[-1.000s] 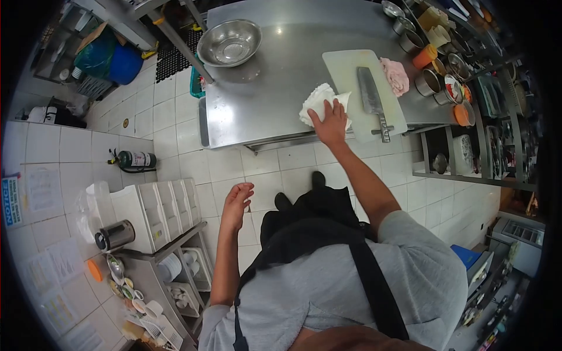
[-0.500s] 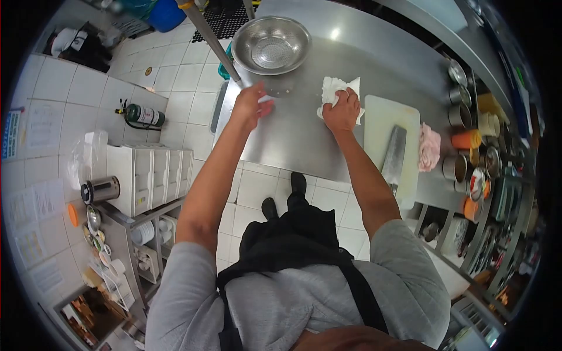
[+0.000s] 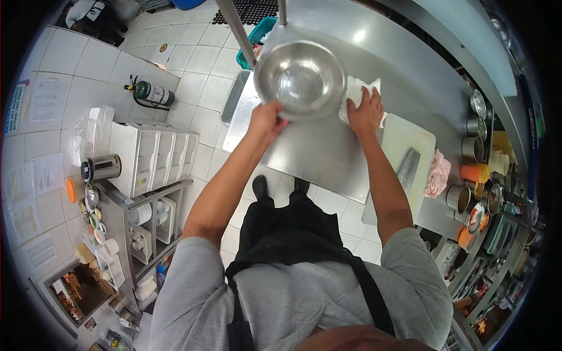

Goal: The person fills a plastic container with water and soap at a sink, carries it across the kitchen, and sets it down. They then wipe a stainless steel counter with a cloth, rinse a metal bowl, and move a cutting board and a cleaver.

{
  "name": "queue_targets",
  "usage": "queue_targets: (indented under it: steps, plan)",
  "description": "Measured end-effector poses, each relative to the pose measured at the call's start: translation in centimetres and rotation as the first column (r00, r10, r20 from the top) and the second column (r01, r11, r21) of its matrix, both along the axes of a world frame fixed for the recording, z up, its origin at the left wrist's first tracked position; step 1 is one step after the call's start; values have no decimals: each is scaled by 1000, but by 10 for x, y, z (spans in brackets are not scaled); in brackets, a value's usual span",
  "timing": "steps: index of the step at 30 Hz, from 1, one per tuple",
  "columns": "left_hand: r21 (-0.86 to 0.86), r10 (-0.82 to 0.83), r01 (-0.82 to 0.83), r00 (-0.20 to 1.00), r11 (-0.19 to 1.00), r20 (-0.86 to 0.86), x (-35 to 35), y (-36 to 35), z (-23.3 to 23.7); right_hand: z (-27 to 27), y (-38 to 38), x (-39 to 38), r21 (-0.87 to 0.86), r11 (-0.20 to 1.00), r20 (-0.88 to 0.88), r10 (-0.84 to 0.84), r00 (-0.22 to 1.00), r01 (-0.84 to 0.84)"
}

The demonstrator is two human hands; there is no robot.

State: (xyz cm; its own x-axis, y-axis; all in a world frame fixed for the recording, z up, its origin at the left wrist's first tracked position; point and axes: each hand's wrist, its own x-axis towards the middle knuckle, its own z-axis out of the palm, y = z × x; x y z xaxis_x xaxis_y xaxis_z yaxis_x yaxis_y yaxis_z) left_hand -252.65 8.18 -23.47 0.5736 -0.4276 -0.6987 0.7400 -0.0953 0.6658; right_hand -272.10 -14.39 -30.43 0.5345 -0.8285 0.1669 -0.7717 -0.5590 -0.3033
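Note:
At the lower left rim of a round metal colander (image 3: 301, 82), my left hand (image 3: 268, 121) is closed, its thumb and fingers pinching the edge. The colander is slightly smeared by motion. On the steel table (image 3: 316, 155), my right hand (image 3: 366, 112) presses down over a crumpled white cloth (image 3: 353, 90), thumb and fingers gripping it from above. Part of the cloth is covered by that hand. Right of my right wrist lies a white cutting board (image 3: 422, 137) with a wide-bladed knife (image 3: 408, 168) on it.
A pink cloth (image 3: 438, 174) sits beside the board. Metal pots (image 3: 458, 198) and an orange container (image 3: 474, 172) line the right side. A metal post (image 3: 237, 32) rises near the table's left edge, by a teal basket (image 3: 264, 28). Another person (image 3: 96, 17) is at the far upper left.
My left hand has reached forward and taken hold of the colander's rim. The colander has come nearer and to the right. My right hand stays on the white cloth. The view has shifted.

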Motion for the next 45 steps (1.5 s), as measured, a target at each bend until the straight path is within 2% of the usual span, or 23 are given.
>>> queue_targets:
  steps: [2,4,8,10,12,14,17,18,20,23,25,28,30,32,34,35,37,38,40,41,43,44,45]
  plan:
    - [65,-116,116,993,991,4,-4,65,-5,-6,0,5,-73,997,-16,-16,1000,15]
    - [81,-77,75,997,994,22,-16,124,23,-9,7,15,-63,996,-28,-65,997,63]
    - [116,3,-1,1000,993,-14,-20,246,41,-11,30,53,-43,990,-40,-134,990,132]
    - [189,48,-45,999,981,-10,-13,312,31,-16,51,85,-35,999,-40,-33,999,32]
    - [192,179,-180,984,965,26,-6,344,46,-15,82,121,-43,997,-25,61,998,-62]
    - [198,196,-205,979,959,65,11,390,34,-15,126,155,-15,992,-5,128,992,-128]
    - [221,253,-266,964,938,88,41,421,31,-17,206,207,10,966,160,252,955,-257]
    - [239,282,-297,955,924,95,48,429,29,-16,229,223,33,951,239,292,926,-308]
    - [244,297,-313,950,918,100,62,430,30,11,255,246,218,856,434,346,832,-470]
    - [184,320,-329,944,926,75,82,441,24,24,253,275,189,869,565,285,774,-458]
    - [173,325,-331,944,928,62,90,445,19,38,229,267,50,872,704,315,637,-487]
    - [172,331,-335,942,926,50,94,453,13,54,184,215,-26,866,522,438,732,-500]
    - [167,328,-329,944,930,34,95,458,8,25,169,188,-42,882,441,438,783,-469]
    - [178,330,-331,943,927,38,97,462,-1,8,182,167,-81,976,151,210,966,-200]
    - [170,331,-332,943,928,36,102,467,-10,-10,228,180,-157,954,161,281,946,-257]
    - [176,310,-312,950,934,36,104,468,-7,-7,260,188,44,932,110,353,929,-359]
    - [137,306,-301,952,944,-17,113,458,-2,-14,323,198,27,808,340,546,765,-588]
    - [84,268,-261,959,962,-89,123,458,0,-24,349,200,70,764,372,577,727,-642]
    - [36,250,-249,968,968,-31,136,447,9,19,364,187,276,662,395,583,710,-697]
    - [9,219,-219,976,976,-18,145,445,12,30,351,172,281,700,381,547,746,-657]
    - [-4,193,-193,981,981,28,155,437,20,46,333,146,304,761,636,286,717,-573]
    - [-2,172,-172,985,985,22,155,428,25,50,308,118,277,775,717,227,659,-568]
    - [7,175,-175,983,985,53,154,422,31,52,283,85,215,851,673,226,704,-479]
